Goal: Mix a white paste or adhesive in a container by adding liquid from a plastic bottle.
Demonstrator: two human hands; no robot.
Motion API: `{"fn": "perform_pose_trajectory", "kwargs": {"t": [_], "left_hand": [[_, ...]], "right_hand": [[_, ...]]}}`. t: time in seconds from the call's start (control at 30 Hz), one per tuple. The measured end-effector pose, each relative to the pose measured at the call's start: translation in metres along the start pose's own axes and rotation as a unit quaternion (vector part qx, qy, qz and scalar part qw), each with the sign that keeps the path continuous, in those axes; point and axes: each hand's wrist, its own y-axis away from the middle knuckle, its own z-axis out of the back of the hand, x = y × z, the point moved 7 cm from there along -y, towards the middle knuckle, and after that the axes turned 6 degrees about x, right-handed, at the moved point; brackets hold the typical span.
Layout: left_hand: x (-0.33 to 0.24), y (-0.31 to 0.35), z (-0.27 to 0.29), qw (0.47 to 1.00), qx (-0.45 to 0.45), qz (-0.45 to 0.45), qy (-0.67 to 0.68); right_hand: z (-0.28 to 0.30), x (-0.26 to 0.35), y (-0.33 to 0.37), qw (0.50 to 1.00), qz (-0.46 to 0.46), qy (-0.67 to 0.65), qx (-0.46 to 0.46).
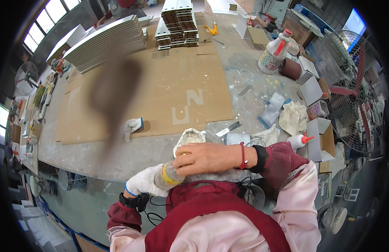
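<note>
My left hand (145,181), in a white knitted glove, is wrapped round a clear bottle (168,176) with a yellow label, held tilted at the table's near edge. The bare right hand (198,158) closes over the bottle's upper end; its fingers hide the neck and any cap. Just beyond those fingers sits a white, crusted bowl (189,137). To the bowl's right lies a putty knife (229,129) with a white blade. An empty white glove (132,128) rests on the edge of the flat cardboard sheet (161,96).
Stacked white panels (108,42) and slotted strips (177,25) stand at the back. On the right are a large jug (271,54), rags (293,117), a red-tipped squeeze bottle (298,141), open boxes (321,136) and a caged fan (350,90). A dark blur covers part of the left.
</note>
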Motion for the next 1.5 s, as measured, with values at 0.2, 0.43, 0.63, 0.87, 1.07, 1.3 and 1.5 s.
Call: {"fn": "perform_pose_trajectory", "kwargs": {"t": [0.2,0.43,0.63,0.87,1.07,1.3,1.5], "left_hand": [[-0.003,-0.003,-0.003,1.000,0.007,0.023,0.011],[0.002,-0.006,0.003,1.000,-0.026,-0.004,0.015],[0.003,-0.006,0.004,0.998,-0.027,0.010,0.056],[0.011,-0.008,0.002,0.999,-0.019,0.026,0.027],[0.013,-0.009,0.000,0.999,-0.023,0.035,0.033],[0.008,-0.007,0.001,0.999,-0.023,0.029,0.007],[0.022,-0.003,0.010,0.993,-0.089,0.057,-0.045]], "right_hand": [[-0.001,-0.004,0.006,0.997,-0.051,-0.027,-0.043],[-0.019,-0.033,0.014,0.963,-0.247,-0.089,0.056],[-0.014,-0.021,0.013,0.993,-0.111,-0.015,0.026],[-0.012,-0.019,0.021,0.985,-0.119,-0.125,-0.016],[-0.030,-0.031,0.021,0.953,-0.265,-0.102,0.106],[0.003,-0.016,0.022,0.995,-0.062,-0.008,-0.079],[0.019,-0.033,0.068,0.955,-0.233,-0.095,-0.158]]}}
